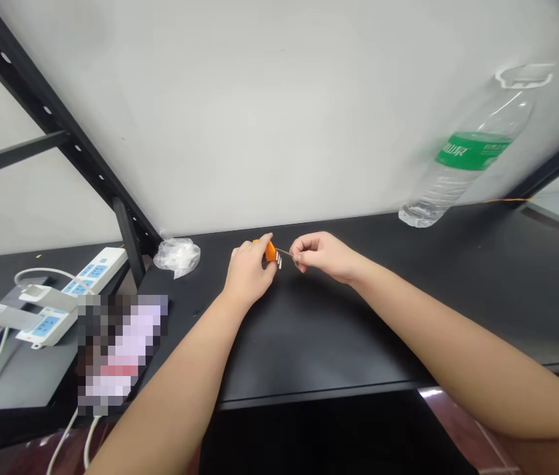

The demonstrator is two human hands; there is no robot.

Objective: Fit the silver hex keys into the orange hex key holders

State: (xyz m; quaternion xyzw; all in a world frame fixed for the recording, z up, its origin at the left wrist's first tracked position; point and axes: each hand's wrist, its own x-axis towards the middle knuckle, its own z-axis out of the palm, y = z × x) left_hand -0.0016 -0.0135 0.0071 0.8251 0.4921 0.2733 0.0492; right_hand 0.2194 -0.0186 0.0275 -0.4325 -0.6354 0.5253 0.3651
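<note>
I've got the left hand (248, 272) closed on the orange piece (270, 251), right hand (322, 256) pinching the small fork (285, 254) beside it, mid-bench (339, 343) near the back edge; can't tell if they're joined.

The left hand (247, 270) can pass leftward along the black bench (319, 330) only to the crumpled plastic bag (176, 257). The right hand (322, 256) can travel rightward as far as the water bottle (467, 165), which seems to stand near the back edge, though it's blurred.
</note>
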